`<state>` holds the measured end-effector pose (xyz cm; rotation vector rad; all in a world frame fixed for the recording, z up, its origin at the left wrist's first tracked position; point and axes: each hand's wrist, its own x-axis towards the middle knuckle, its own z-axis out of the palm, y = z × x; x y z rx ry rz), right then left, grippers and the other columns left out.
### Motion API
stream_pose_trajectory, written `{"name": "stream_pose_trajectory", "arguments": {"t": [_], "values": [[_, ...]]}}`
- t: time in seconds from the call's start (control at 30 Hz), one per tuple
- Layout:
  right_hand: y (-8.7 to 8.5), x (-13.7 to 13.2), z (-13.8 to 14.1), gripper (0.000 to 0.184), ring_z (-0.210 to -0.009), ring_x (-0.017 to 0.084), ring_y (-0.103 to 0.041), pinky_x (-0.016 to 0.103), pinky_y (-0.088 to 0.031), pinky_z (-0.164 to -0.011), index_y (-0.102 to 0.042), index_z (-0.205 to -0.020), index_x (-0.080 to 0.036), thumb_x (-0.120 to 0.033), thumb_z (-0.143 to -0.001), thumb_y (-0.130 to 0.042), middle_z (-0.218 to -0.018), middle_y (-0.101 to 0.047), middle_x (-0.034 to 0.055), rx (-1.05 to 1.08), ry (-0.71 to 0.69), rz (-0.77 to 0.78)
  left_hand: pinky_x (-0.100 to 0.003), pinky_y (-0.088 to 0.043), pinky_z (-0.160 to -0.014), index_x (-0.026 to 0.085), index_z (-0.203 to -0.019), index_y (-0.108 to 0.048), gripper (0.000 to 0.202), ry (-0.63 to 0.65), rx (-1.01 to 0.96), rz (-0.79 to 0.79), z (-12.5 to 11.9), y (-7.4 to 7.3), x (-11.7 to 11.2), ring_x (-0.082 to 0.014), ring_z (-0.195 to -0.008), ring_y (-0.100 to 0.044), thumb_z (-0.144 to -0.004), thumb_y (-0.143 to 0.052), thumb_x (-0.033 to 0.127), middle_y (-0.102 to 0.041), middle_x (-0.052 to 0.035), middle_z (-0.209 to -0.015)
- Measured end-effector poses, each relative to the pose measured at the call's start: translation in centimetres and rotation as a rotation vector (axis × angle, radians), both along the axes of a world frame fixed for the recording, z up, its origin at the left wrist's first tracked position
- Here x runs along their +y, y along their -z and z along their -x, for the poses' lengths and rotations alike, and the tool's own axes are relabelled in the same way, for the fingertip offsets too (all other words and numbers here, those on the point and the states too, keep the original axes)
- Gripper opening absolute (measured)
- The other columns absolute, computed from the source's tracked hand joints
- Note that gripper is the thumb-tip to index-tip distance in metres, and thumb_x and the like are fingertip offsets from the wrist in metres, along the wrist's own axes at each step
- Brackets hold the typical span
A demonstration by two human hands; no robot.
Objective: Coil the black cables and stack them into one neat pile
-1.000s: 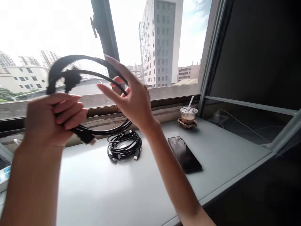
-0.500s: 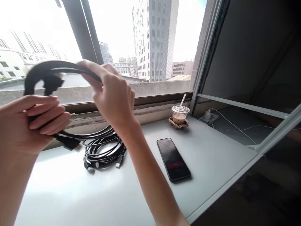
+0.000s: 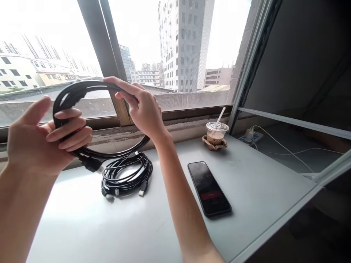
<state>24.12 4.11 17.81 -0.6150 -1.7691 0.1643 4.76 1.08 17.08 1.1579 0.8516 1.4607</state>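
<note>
I hold a thick black cable (image 3: pixel 82 88) wound into a loop in the air above a grey desk (image 3: pixel 255 179). My left hand (image 3: pixel 44 137) grips the loop's left side, fingers wrapped over the strands, thumb raised. My right hand (image 3: pixel 141 107) pinches the loop's upper right part. A plug end (image 3: pixel 91 165) of this cable hangs just below my left hand. Under the loop, a second coil of thinner black cables (image 3: pixel 126 175) with several connector ends lies flat on the desk.
A dark phone (image 3: pixel 210 188) lies face up to the right of my forearm. A plastic cup with a straw (image 3: pixel 217 133) stands in a holder by the window sill. A power strip with white cords (image 3: pixel 251 135) sits at the right, behind a metal frame.
My right hand slid along the loop's top to the right and closed on it. The free plug end near the top left is now tucked into the loop.
</note>
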Motion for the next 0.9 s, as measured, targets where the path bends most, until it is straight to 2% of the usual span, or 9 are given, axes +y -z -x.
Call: {"name": "stream_pose_trajectory", "arguments": {"t": [0.07,0.2,0.37,0.5,0.57,0.67,0.77,0.83,0.9], "values": [[0.2,0.7,0.0,0.037,-0.074,0.002,-0.054,0.011,-0.037,-0.055,-0.051,-0.124,-0.023,-0.010,-0.096,-0.031,-0.097,-0.061,-0.0070,0.014,-0.032,0.003,-0.021,-0.022,-0.032,0.024,-0.065,-0.042,0.026,0.049,-0.035,-0.038,-0.1,-0.1,-0.2,-0.0069,-0.029,-0.028,-0.086,-0.044,0.039,-0.024,0.0081,-0.032],[0.5,1.4,-0.1,0.032,-0.075,0.002,-0.054,0.012,-0.035,-0.049,-0.049,-0.124,-0.022,-0.018,-0.095,-0.037,-0.106,-0.062,-0.0053,0.003,-0.128,-0.016,-0.015,-0.012,-0.032,0.021,-0.062,-0.035,0.034,0.085,-0.046,-0.049,-1.5,-0.8,-0.9,-0.0044,-0.027,-0.022,-0.092,-0.019,0.018,-0.017,0.0078,-0.032],[0.3,0.9,0.0,0.033,-0.086,0.005,-0.057,0.013,-0.044,-0.062,-0.057,-0.110,-0.014,-0.035,-0.084,-0.057,-0.107,-0.063,-0.0011,0.094,-0.302,-0.016,-0.013,-0.003,-0.029,0.019,-0.063,-0.037,0.031,-0.001,-0.023,0.111,-2.4,-0.7,-1.0,-0.0022,-0.021,-0.006,-0.092,-0.032,0.028,-0.001,0.0106,-0.031],[0.2,1.1,0.2,0.028,-0.093,0.008,-0.058,0.017,-0.046,-0.074,-0.063,-0.100,-0.015,-0.036,-0.081,-0.059,-0.102,-0.064,0.0003,0.137,-0.283,0.019,-0.012,-0.003,-0.026,0.018,-0.068,-0.049,0.030,0.085,0.047,0.233,-1.8,-0.1,-0.6,-0.0022,-0.019,-0.004,-0.092,-0.035,0.028,-0.002,0.0116,-0.028],[0.2,1.1,0.1,0.023,-0.094,0.008,-0.058,0.019,-0.045,-0.082,-0.064,-0.093,-0.015,-0.034,-0.081,-0.059,-0.096,-0.065,0.0008,0.139,-0.341,0.028,-0.012,-0.006,-0.025,0.017,-0.069,-0.053,0.031,0.145,0.076,0.270,-1.6,0.0,-0.8,-0.0023,-0.018,-0.006,-0.092,-0.035,0.028,-0.005,0.0117,-0.027],[0.1,0.7,-0.5,0.017,-0.071,0.004,-0.054,0.016,-0.044,-0.065,-0.064,-0.091,-0.017,-0.030,-0.082,-0.058,-0.078,-0.061,-0.0023,0.130,-0.476,0.139,-0.012,-0.006,-0.024,0.016,-0.066,-0.055,0.036,0.213,0.126,0.325,-1.7,-0.2,-1.5,-0.0021,-0.018,-0.008,-0.092,-0.033,0.028,-0.007,0.0112,-0.027],[-0.1,0.1,-1.1,0.017,-0.048,0.002,-0.038,0.017,-0.028,-0.043,-0.065,-0.095,-0.018,-0.025,-0.083,-0.056,-0.059,-0.048,-0.0067,0.103,-0.575,0.350,-0.011,-0.007,-0.025,0.016,-0.060,-0.053,0.043,0.220,0.170,0.342,-1.7,-0.6,-2.0,-0.0017,-0.018,-0.011,-0.093,-0.031,0.030,-0.007,0.0103,-0.028],[-0.2,-0.1,-1.3,0.020,-0.045,0.002,-0.033,0.019,-0.022,-0.040,-0.065,-0.099,-0.017,-0.026,-0.084,-0.054,-0.057,-0.047,-0.0069,0.084,-0.593,0.444,-0.011,-0.009,-0.024,0.017,-0.051,-0.046,0.048,0.212,0.169,0.294,-1.8,-0.8,-2.2,-0.0015,-0.018,-0.015,-0.092,-0.031,0.034,-0.007,0.0091,-0.029],[-0.2,-0.1,-1.0,0.025,-0.047,0.002,-0.038,0.018,-0.025,-0.041,-0.064,-0.103,-0.016,-0.031,-0.085,-0.054,-0.063,-0.054,-0.0044,0.045,-0.527,0.450,-0.012,-0.011,-0.023,0.019,-0.044,-0.034,0.054,0.204,0.147,0.219,-1.8,-1.0,-2.2,-0.0021,-0.020,-0.019,-0.091,-0.032,0.044,-0.008,0.0076,-0.030]]}}
